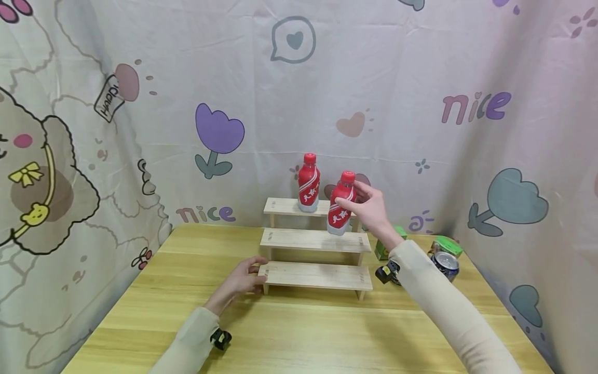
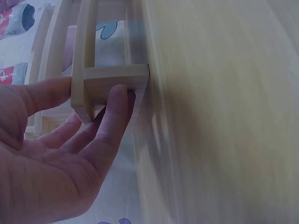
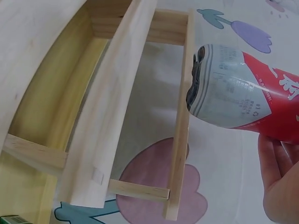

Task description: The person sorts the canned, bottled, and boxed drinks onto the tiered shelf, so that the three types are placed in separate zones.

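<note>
A three-step wooden shelf (image 1: 315, 240) stands on the table. At its lowest step's left end, my left hand (image 1: 244, 278) pinches the plank and side support, thumb and fingers bent around the wood (image 2: 114, 77) in the left wrist view. My right hand (image 1: 374, 208) grips a red-labelled bottle (image 1: 339, 210), slightly tilted, in front of the top step's right part. The right wrist view has that bottle's clear base (image 3: 224, 88) beside the top plank (image 3: 180, 116); whether they touch, I cannot tell. Another such bottle (image 1: 309, 184) is upright on the top step.
Right of the shelf are a green box (image 1: 382, 252), a green-lidded container (image 1: 447, 245) and a dark can (image 1: 445, 264), partly behind my right forearm. A printed cloth (image 1: 289, 104) hangs behind the wooden table (image 1: 299, 332).
</note>
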`<act>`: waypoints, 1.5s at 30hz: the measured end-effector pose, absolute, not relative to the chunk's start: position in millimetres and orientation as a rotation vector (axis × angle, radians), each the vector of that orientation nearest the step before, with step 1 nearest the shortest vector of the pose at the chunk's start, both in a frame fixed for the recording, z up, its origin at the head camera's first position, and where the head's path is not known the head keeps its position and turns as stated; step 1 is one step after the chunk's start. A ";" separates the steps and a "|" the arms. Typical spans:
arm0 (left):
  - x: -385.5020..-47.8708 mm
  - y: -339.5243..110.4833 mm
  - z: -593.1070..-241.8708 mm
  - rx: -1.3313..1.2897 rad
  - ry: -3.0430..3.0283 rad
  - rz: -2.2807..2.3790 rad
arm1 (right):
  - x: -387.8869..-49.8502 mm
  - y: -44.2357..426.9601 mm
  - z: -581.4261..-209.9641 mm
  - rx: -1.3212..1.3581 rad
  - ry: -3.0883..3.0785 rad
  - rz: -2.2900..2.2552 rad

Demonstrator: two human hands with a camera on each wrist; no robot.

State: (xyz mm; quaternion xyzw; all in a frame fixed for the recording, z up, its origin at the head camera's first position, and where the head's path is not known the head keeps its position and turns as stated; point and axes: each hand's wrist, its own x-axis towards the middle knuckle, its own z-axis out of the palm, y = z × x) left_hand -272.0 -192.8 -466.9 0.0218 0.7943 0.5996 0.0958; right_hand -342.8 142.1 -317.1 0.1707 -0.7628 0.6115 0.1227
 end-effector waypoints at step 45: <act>-270.8 -191.5 -466.8 0.096 2.398 1.742 | -396.3 118.1 -287.6 0.549 -2.388 1.721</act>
